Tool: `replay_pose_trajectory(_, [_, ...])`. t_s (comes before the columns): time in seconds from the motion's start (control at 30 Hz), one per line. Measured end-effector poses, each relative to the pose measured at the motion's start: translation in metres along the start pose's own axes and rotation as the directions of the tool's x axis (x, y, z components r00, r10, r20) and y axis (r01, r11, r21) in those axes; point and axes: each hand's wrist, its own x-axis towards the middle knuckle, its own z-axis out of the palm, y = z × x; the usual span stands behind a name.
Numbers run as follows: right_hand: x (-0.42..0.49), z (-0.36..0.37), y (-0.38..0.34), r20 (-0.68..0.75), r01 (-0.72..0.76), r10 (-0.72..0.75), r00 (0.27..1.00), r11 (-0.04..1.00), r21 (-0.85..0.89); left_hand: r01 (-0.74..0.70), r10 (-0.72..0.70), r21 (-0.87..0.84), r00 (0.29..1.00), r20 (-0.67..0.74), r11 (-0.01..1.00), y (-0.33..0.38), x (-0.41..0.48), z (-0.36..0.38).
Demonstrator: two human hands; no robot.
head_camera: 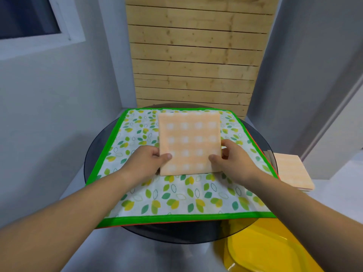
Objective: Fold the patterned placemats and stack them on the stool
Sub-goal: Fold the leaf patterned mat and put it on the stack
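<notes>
– Both hands are on it! Left hand point(146, 161) and right hand point(235, 161) each pinch the folded orange placemat point(189, 138), thumbs on top near its lower corners, fingers curled round the side edges.

– Where does that placemat sit?

– Dead centre of the frame, a neat square with white checks, over the upper middle of a leaf-print placemat point(176, 197). I can't tell whether it lies flat on it or is held just above.

– And the leafy one?

– Spread wide open, unfolded, bright green border all round, covering most of a round dark glass table point(92, 154). Its corners overhang the table's rim at lower left and lower right.

– Anything beneath it?

– A thin orange-red edge point(127, 225) peeks out just below the green border along the bottom, and again along the right side. What it belongs to, I can't say.

– Over on the right?

– A stack of folded orange placemats point(292, 171) at the right of the frame, just past the table's edge and lower down, partly seen through the glass. What it rests on isn't clear.

– Lower right?

– A yellow plastic piece point(261, 252), rounded edges, tucked partly under the table.

– Background?

– A wooden slat panel point(194, 55) up the centre between grey walls, and a window point(27, 16) at upper left.
</notes>
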Motion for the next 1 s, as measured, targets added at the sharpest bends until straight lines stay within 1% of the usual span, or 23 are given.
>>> replay_pose_trajectory(0.1, [0.004,0.007,0.003,-0.005,-0.014,0.014,1.000,0.998,-0.069,-0.009,0.010,0.059,1.000,-0.022,0.998,0.002,0.003,0.000])
replay_pose_trajectory(0.2, [0.004,0.013,0.004,-0.018,0.048,-0.051,0.999,0.985,-0.164,-0.005,0.012,0.150,0.999,-0.044,0.989,0.008,0.004,0.000])
replay_pose_trajectory(0.3, [0.004,0.017,0.004,0.020,0.095,-0.094,0.995,0.935,-0.341,0.004,0.007,0.212,0.999,-0.052,0.977,0.011,0.005,-0.001])
replay_pose_trajectory(0.4, [0.004,0.021,0.003,0.062,0.108,-0.090,0.994,0.908,-0.405,0.021,-0.010,0.256,0.999,-0.045,0.966,0.014,0.005,-0.001])
replay_pose_trajectory(0.53, [0.004,0.025,-0.001,0.073,0.071,-0.040,0.997,0.868,-0.491,0.029,-0.018,0.308,0.999,-0.038,0.951,0.011,0.009,0.003])
replay_pose_trajectory(0.67, [0.002,0.034,-0.008,-0.008,-0.038,0.041,0.999,0.822,-0.569,-0.020,0.019,0.351,1.000,0.005,0.936,0.011,0.003,0.019])
replay_pose_trajectory(0.73, [0.001,0.042,-0.011,-0.053,-0.103,0.089,0.995,0.809,-0.578,-0.016,0.007,0.467,1.000,0.021,0.884,0.012,-0.002,0.031])
replay_pose_trajectory(0.77, [0.000,0.047,-0.012,-0.069,-0.119,0.096,0.993,0.799,-0.590,-0.006,-0.003,0.542,1.000,0.016,0.840,0.012,-0.004,0.038])
replay_pose_trajectory(0.83, [-0.002,0.055,-0.012,-0.097,-0.119,0.075,0.992,0.771,-0.626,0.012,0.007,0.665,1.000,-0.026,0.747,0.010,-0.008,0.049])
replay_pose_trajectory(0.9, [-0.005,0.061,-0.011,-0.107,-0.109,0.050,0.993,0.746,-0.657,0.014,0.048,0.702,0.996,-0.069,0.712,0.006,-0.010,0.055])
replay_pose_trajectory(1.0, [-0.007,0.063,-0.009,-0.099,-0.103,0.048,0.994,0.726,-0.680,0.016,0.088,0.712,0.990,-0.109,0.702,0.001,-0.013,0.059])
